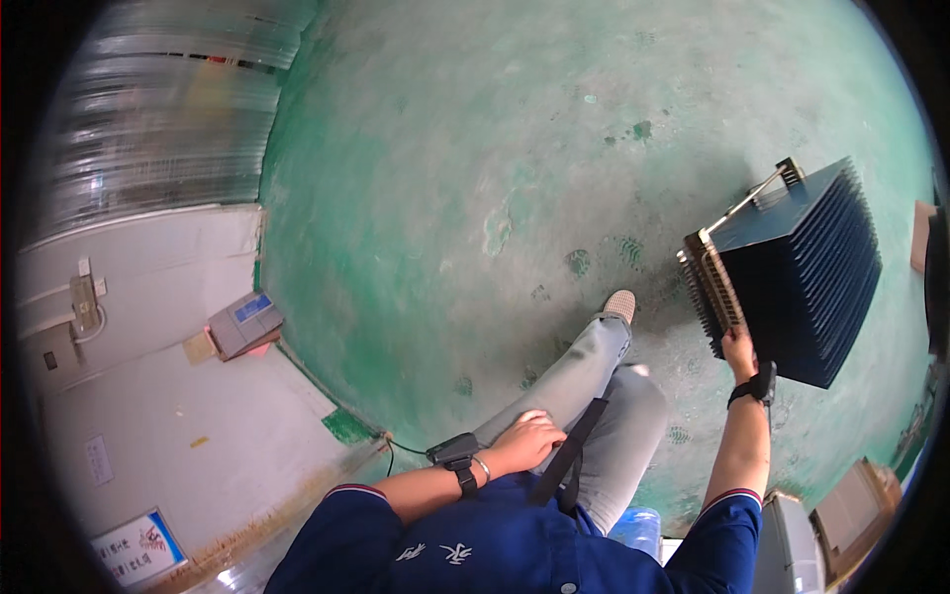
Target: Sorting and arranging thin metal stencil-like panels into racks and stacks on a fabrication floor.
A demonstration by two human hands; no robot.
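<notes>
- Closest to me, the navy shirt (475, 549) is cut off by the lower rim.
- I see the left hand (527, 442) over the jeans (623, 436), beside a black strap (572, 450); I can't tell whether it grips anything.
- The right hand (738, 350) is clamped on the near end of the black rack (792, 287), at right.
- That rack is boxy, with finned sides and a pale metal rod (740, 206).
- Its underside is hidden; I can't make out whether it touches the green floor (426, 188).
</notes>
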